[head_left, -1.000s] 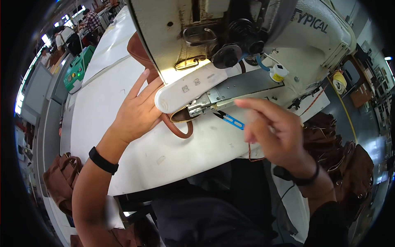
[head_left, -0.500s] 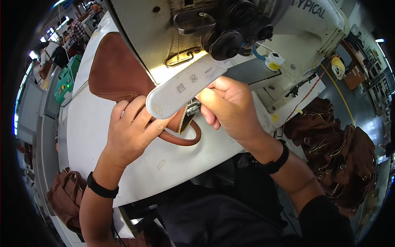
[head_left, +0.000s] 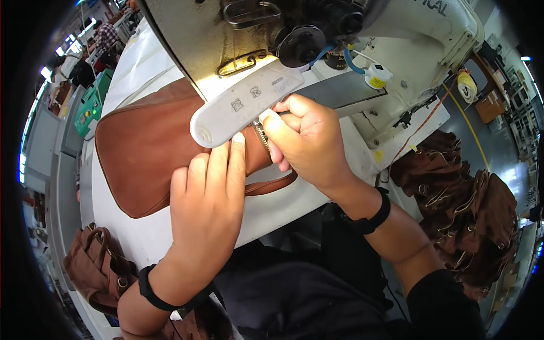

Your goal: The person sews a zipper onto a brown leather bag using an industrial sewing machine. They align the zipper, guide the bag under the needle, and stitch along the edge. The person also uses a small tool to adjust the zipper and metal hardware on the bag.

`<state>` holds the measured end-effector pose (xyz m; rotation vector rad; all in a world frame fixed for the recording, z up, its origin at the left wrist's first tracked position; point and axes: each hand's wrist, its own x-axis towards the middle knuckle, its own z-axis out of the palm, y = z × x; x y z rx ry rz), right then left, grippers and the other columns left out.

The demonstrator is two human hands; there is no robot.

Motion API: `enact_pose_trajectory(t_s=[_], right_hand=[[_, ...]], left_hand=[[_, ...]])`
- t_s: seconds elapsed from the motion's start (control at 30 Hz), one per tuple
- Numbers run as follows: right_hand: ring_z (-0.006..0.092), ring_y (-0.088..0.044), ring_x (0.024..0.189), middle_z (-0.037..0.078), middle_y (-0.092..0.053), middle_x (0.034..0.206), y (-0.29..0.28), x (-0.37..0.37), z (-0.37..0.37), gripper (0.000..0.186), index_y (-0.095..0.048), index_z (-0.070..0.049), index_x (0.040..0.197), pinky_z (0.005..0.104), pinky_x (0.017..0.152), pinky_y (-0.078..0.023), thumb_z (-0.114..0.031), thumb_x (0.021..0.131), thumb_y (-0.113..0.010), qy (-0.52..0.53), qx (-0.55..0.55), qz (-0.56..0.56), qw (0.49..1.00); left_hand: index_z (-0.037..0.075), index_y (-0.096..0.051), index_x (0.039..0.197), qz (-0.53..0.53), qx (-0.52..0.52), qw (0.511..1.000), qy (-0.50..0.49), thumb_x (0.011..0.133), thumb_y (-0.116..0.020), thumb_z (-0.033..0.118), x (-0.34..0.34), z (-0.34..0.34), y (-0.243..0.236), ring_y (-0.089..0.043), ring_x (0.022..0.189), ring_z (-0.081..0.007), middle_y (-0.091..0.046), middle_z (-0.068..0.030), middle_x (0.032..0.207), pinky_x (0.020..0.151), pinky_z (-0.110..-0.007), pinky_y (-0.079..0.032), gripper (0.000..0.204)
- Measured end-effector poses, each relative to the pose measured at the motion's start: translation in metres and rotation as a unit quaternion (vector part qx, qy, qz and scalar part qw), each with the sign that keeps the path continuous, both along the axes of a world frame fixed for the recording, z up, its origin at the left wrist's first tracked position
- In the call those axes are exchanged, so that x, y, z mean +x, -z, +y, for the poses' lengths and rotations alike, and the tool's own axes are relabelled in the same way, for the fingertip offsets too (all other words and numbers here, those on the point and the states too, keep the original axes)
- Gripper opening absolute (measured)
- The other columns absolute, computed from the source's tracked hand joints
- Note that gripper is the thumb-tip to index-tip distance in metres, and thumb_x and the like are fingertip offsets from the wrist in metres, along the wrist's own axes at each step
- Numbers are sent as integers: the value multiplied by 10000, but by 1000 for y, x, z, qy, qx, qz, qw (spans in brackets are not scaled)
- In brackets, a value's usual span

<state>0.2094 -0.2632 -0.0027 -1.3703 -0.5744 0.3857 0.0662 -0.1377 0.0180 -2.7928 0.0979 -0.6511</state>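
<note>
The brown leather bag (head_left: 150, 153) lies flat on the white table (head_left: 272, 207) under the sewing machine's arm (head_left: 243, 105) — soft, floppy stuff, best gripped by its stitched edge. Left hand (head_left: 207, 192) presses it flat, fingers together; right hand (head_left: 306, 139) pinches its zipper edge.

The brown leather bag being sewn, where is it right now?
In the head view the brown leather bag lies left of centre on the white table, under the sewing machine's arm, with the left hand resting on it.
</note>
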Motion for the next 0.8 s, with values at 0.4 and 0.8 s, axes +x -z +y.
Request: enact_pose_trajectory(t_s=[0.4, 0.8], right_hand=[[46, -499, 447, 19, -618, 576, 3, 1, 3, 207, -630, 33, 915, 237, 417, -413, -155, 997, -650, 15, 15, -5, 1000], [49, -508, 446, 21, -618, 562, 2, -3, 3, 210, -629, 37, 934, 247, 427, -419, -161, 1000, -655, 21, 2, 13, 1000]], left_hand=[[2, -683, 1002, 92, -485, 869, 33, 1051, -555, 206, 41, 45, 12, -612, 940, -279, -684, -139, 958, 858, -421, -477, 246], [33, -642, 1348, 187, -879, 439, 10, 1056, -617, 245, 46, 52, 20, -631, 1180, -116, -676, -43, 1315, 1026, -270, -489, 361]])
